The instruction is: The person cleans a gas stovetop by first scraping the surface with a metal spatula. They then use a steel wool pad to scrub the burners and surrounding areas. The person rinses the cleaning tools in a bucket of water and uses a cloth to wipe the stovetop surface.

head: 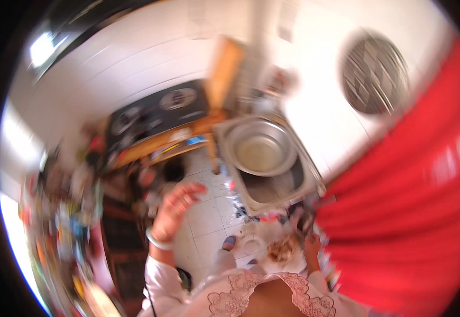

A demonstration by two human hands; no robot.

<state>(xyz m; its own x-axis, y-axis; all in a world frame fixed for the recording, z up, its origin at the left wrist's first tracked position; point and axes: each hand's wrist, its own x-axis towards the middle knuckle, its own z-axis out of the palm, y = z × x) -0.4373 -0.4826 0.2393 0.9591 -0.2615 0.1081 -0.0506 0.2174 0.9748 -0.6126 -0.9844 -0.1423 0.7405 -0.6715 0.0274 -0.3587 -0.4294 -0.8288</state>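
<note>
My left hand (176, 208), with a pale bangle (158, 239) at the wrist, is raised over the tiled floor, fingers spread a little and nothing seen in them. Low on the right, near the red curtain, is my right hand (312, 242); it is small and blurred, and whether it holds anything cannot be told. Ahead stands a steel sink (253, 206), and a wide metal basin (261, 152) rests over its bowl. The basin appears to hold some liquid. Below the sink, beside my right hand, a brownish heap (283, 249) lies in or on something pale.
A black two-burner gas stove (154, 109) sits on a wooden table (147, 152) at the left. Cluttered shelves (71, 222) fill the far left. A red curtain (404, 214) hangs at the right. Plastic packets (238, 212) lie below the sink's left edge.
</note>
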